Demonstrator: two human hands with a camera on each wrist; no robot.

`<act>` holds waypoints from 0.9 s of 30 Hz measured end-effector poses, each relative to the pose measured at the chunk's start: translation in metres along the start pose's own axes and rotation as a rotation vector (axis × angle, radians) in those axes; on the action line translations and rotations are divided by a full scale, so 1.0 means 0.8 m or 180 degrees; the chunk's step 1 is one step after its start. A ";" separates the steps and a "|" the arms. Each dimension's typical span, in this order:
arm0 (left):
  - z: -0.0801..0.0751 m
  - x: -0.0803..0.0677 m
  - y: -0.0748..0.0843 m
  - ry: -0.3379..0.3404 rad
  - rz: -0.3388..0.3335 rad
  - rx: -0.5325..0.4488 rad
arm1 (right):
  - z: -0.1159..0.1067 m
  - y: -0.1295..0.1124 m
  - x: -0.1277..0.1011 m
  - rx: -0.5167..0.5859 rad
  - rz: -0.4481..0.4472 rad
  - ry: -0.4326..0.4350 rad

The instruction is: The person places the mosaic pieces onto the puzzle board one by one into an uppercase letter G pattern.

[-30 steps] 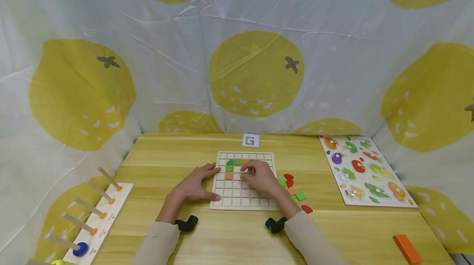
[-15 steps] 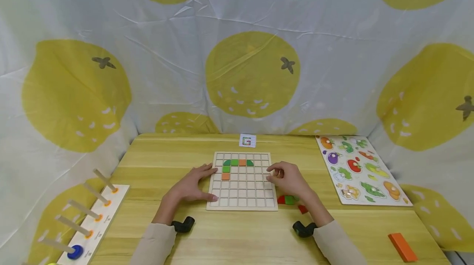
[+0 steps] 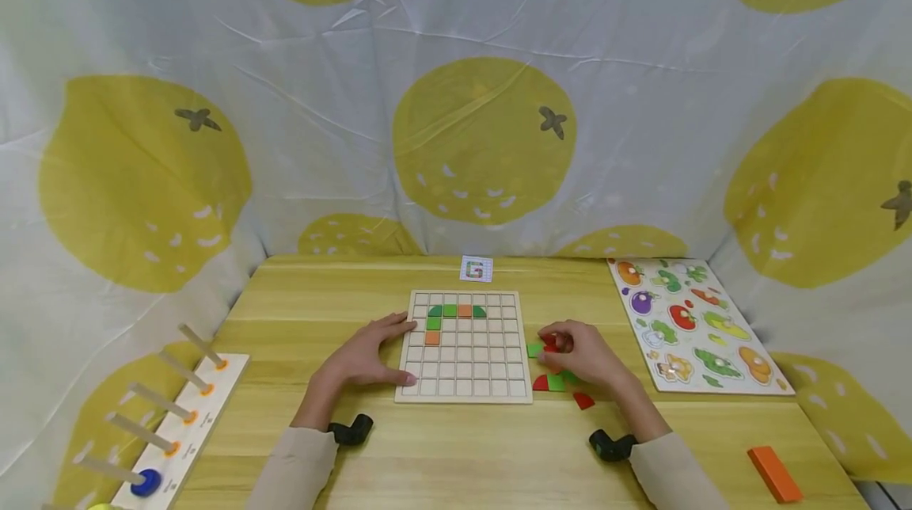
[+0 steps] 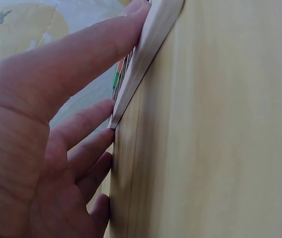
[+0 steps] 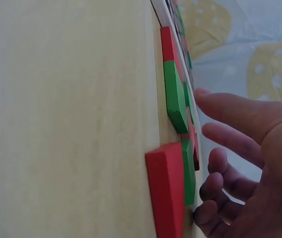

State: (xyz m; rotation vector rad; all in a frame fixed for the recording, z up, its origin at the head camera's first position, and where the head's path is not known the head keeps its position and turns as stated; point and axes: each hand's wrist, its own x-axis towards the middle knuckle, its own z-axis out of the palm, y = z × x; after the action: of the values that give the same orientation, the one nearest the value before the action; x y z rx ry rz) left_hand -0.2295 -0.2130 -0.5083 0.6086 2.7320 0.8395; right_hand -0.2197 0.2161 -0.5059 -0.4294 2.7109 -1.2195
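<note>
Fingers of the left hand (image 3: 365, 358) lie straight and flat on the table (image 3: 456, 454), their tips and the thumb (image 4: 81, 54) pressed against the left edge of the grid board (image 3: 463, 347); nothing is gripped. Fingers (image 5: 235, 116) of the right hand (image 3: 586, 356) are loosely bent over the loose tiles (image 3: 552, 367) that lie just right of the board; whether they pinch a tile cannot be told, since the head view shows only the back of the hand and the right wrist view shows the fingertips near the pieces with no clear contact.

The grid board sits in the middle of the table, flat, between the two hands. Its upper left cells carry a short run of green tiles (image 3: 449, 310) with one orange tile (image 3: 465, 310) in the row, and a second orange tile (image 3: 431, 338) below the green one on the left. The loose tiles are green and red; a red piece (image 3: 583, 400) lies nearest the table's front edge, apart from the others.

A small pattern card (image 3: 476, 268) lies behind the board. A fruit puzzle board (image 3: 694, 325) lies to the right, an orange block (image 3: 774, 474) at the front right corner, and a peg rack (image 3: 167, 415) with a blue ring (image 3: 146, 482) at the front left.
</note>
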 end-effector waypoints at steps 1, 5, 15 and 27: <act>0.000 0.000 0.000 -0.0009 -0.0003 -0.0009 | 0.000 0.002 0.000 -0.0017 -0.0008 -0.0029; 0.000 0.000 0.001 -0.0004 -0.0006 -0.0029 | -0.001 0.005 -0.001 -0.0053 -0.0017 -0.0119; -0.001 -0.002 0.004 0.0018 -0.0026 -0.0055 | 0.005 0.004 0.001 -0.0049 0.0051 -0.0082; -0.001 -0.002 0.005 0.0018 -0.0005 -0.0062 | 0.006 0.002 0.000 -0.0015 0.0074 0.0054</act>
State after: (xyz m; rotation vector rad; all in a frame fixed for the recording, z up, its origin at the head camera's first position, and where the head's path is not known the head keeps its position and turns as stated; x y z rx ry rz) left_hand -0.2271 -0.2111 -0.5051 0.6010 2.7258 0.8678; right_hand -0.2185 0.2141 -0.5104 -0.3887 2.7256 -1.2167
